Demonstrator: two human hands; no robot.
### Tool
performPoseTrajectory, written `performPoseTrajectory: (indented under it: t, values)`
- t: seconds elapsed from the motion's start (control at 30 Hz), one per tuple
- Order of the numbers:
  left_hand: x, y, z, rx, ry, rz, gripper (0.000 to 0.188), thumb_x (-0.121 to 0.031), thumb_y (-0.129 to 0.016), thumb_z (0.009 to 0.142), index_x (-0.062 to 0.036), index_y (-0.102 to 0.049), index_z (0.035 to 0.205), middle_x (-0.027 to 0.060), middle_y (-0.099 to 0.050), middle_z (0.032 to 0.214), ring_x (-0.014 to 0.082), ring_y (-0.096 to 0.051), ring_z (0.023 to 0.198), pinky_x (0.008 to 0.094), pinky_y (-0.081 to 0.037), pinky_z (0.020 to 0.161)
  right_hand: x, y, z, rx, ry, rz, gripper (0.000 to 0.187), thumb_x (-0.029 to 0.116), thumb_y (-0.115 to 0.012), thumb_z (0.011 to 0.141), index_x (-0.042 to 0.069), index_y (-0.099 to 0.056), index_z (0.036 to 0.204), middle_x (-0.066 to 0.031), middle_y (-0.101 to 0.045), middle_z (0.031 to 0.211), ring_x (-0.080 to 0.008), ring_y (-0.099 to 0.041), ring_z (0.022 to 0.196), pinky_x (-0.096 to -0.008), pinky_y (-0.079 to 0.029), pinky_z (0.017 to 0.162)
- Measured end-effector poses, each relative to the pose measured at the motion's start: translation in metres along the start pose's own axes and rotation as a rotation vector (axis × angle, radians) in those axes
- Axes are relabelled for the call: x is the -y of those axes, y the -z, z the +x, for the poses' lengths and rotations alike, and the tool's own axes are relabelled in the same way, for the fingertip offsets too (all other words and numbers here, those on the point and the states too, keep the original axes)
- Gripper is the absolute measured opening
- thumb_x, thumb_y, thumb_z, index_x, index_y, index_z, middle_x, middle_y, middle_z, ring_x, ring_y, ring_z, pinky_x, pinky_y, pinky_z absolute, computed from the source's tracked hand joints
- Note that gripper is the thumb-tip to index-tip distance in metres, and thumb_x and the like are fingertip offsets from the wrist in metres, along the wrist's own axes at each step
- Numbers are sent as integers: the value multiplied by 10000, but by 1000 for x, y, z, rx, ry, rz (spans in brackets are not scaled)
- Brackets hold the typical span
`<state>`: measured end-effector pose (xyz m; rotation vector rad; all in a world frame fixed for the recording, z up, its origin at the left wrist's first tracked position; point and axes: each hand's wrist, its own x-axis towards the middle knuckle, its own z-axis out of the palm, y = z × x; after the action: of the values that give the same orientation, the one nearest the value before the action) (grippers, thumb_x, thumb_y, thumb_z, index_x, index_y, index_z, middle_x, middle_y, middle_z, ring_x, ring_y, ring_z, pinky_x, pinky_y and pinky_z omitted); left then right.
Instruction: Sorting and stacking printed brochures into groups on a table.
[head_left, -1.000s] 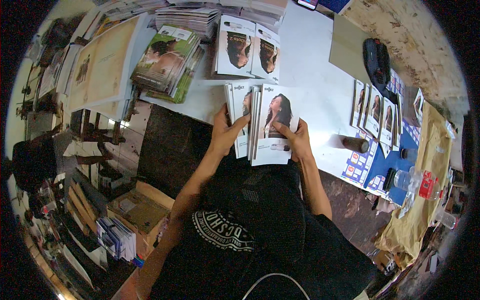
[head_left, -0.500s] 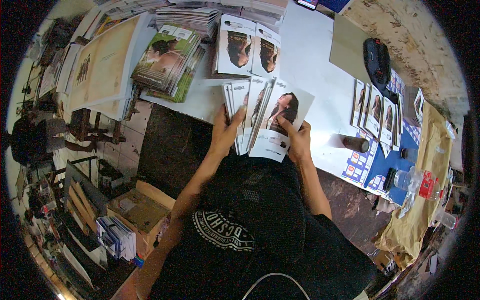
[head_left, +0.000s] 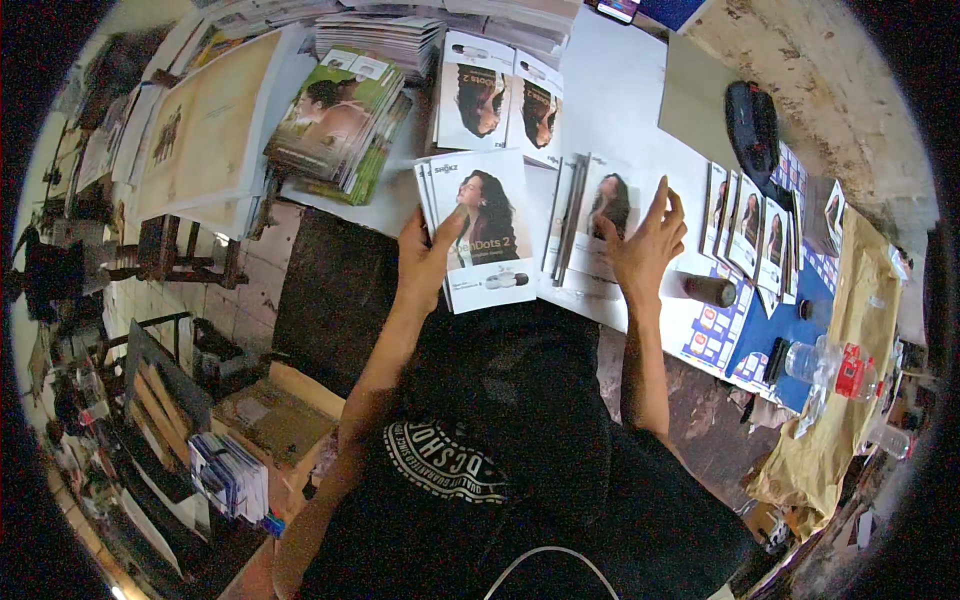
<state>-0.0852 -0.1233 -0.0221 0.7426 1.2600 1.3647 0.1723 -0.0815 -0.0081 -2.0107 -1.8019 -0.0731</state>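
Observation:
My left hand (head_left: 425, 260) grips a small sheaf of white brochures (head_left: 485, 195), its thumb on the front sheet, which pictures a dark-haired figure and small earbuds. The rest of the fingers go behind the sheaf. To its right, another few white brochures (head_left: 590, 240) of the same kind are spread at the near side of the white table, slightly blurred. Over their right edge is my right hand (head_left: 648, 245), open with fingers spread and raised, the thumb close to the top brochure. Whether the thumb touches it I cannot tell.
Beyond the hands stand two brochure stacks (head_left: 480, 110); left of them lies a green brochure pile (head_left: 335, 125). At the right are fanned brochures (head_left: 745, 225), a dark cylinder (head_left: 710, 290), a black pouch (head_left: 752, 125) and plastic bottles (head_left: 855, 370). A white table (head_left: 610, 90) carries these.
The brochures held between both hands have parted into two groups. My left hand keeps one; my right hand has moved right and opened, leaving the other on the table.

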Motion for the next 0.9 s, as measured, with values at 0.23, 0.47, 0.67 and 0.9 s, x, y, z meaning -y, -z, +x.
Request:
performPoseTrajectory:
  t: [0.23,0.47,0.67,0.9]
  values:
    - [-8,-22,-9,113,-74,110,410,-176,-689,876,34,-544,1196,89,-644,1065,134,-597,961,282,-487,838,49,-10,-34,489,-191,1242,294,189,-779,800,17,-617,976,-4,-623,782,-76,-554,735,-230,-460,663]
    - [-3,-12,-8,185,-68,91,477,-124,-672,872,33,-468,1274,116,-597,1171,159,-560,1052,313,-443,931,30,1,-31,630,-323,1121,217,203,-674,901,-11,-680,938,7,-630,745,-47,-517,649,-219,-430,585]
    - [-3,-14,-10,83,-16,-95,488,-76,-675,855,39,-464,1280,125,-583,1189,159,-561,1063,309,-445,934,39,3,-28,384,-344,1191,195,211,-686,892,26,-678,830,23,-616,725,-44,-476,611,-227,-358,541]
    - [0,-11,-8,90,-34,-60,480,-43,-686,840,37,-479,1267,114,-595,1171,160,-574,1043,303,-455,922,37,-2,-28,486,-370,1343,151,81,-686,869,-27,-677,974,-56,-693,892,-100,-619,746,-243,-505,686]
